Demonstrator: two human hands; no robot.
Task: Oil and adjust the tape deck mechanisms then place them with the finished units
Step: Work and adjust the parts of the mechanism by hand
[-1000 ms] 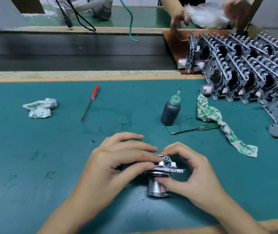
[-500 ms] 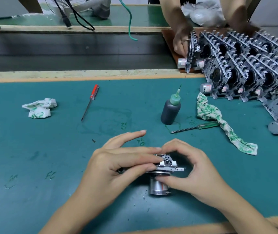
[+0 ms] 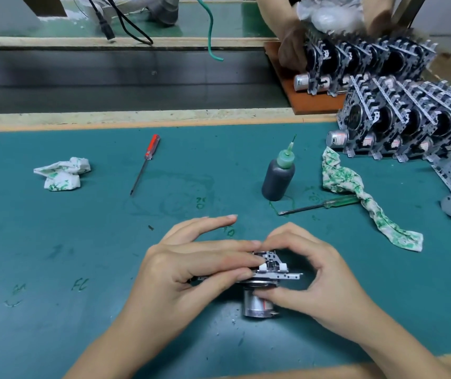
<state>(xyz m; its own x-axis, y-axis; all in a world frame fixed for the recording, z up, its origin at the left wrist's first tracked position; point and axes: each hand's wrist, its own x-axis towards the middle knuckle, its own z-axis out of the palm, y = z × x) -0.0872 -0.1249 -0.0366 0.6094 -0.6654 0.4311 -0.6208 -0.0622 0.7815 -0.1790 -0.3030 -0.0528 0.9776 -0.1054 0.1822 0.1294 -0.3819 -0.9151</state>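
Both hands clamp the small grey metal tape deck mechanism (image 3: pixel 271 272) steady for adjusting: left hand (image 3: pixel 191 272) fingers pinching its frame, right hand (image 3: pixel 314 280) gripping its silver motor (image 3: pixel 254 307)

There's just the one camera, worn on the person's head, looking forward and down over the green tabletop (image 3: pixel 54 242) from close above the two hands (wide-angle, so edges bow), reaching as far as the conveyor (image 3: pixel 109 77) beyond.

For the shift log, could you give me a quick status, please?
Left hand and right hand both grip the mechanism. Oil bottle untouched. Nothing in the way.
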